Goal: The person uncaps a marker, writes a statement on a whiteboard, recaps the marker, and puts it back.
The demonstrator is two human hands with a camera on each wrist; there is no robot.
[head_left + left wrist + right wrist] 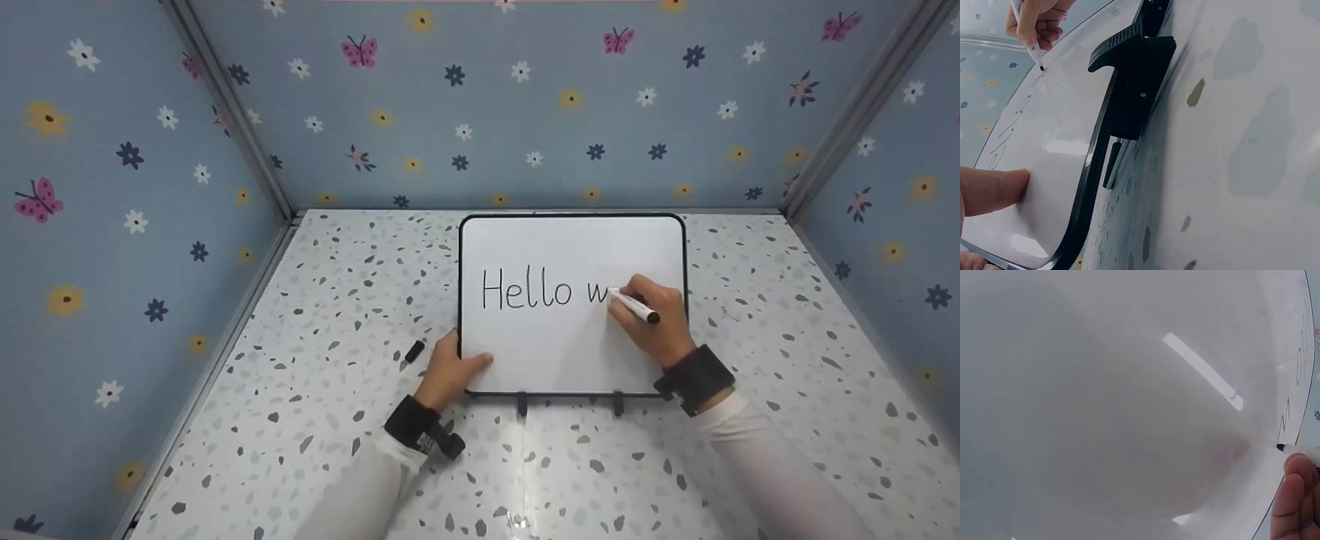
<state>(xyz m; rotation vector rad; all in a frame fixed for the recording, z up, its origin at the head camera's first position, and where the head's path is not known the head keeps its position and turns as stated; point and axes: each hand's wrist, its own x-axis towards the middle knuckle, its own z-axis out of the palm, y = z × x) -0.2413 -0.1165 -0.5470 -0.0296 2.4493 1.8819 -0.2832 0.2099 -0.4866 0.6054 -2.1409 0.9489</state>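
A white marker (636, 306) with a dark end is pinched in my right hand (664, 326). Its black tip (1280, 447) meets the whiteboard (555, 352) at the end of the handwritten "Hello w". The board has a black frame. At its lower left corner my left hand (448, 373) grips the edge, the thumb (999, 188) lying on the white face; the other fingers are mostly hidden by the board. A small black marker cap (414, 351) lies on the table just left of that hand.
Two black feet (523, 403) stick out below the board's lower edge. The speckled table (345, 300) runs up to blue flowered panels (487, 97) at the back and both sides. Black straps with small cameras circle both wrists.
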